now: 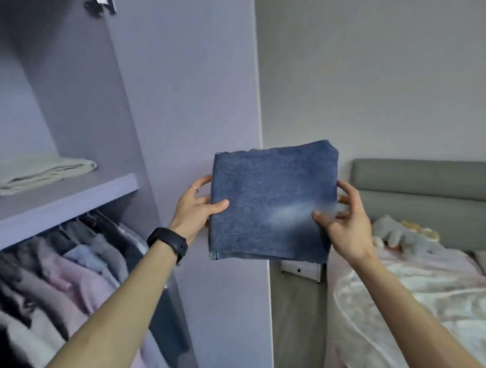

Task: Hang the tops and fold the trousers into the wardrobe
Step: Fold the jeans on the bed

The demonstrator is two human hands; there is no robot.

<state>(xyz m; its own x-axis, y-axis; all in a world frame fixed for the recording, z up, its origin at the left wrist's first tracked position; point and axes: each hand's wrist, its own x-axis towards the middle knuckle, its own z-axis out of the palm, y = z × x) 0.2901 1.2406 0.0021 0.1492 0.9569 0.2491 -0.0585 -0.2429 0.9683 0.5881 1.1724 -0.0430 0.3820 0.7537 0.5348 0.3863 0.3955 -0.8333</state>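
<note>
A pair of blue jeans [272,199], folded into a thick square, is held up in the air in front of the wardrobe's lilac side panel [195,103]. My left hand [198,207] grips its left edge, thumb on the front and fingers behind. My right hand [345,216] grips the right edge the same way. To the left the wardrobe stands open: a lilac shelf [71,200] carries a folded pale garment [40,171], and below it several tops [73,261] hang on a rail.
A bed [422,301] with pale pink patterned bedding and a grey headboard [429,188] fills the right side, soft toys [397,230] lying near its head. A small white drawer unit [300,270] stands between wardrobe and bed. An open door hinge [100,5] is at top left.
</note>
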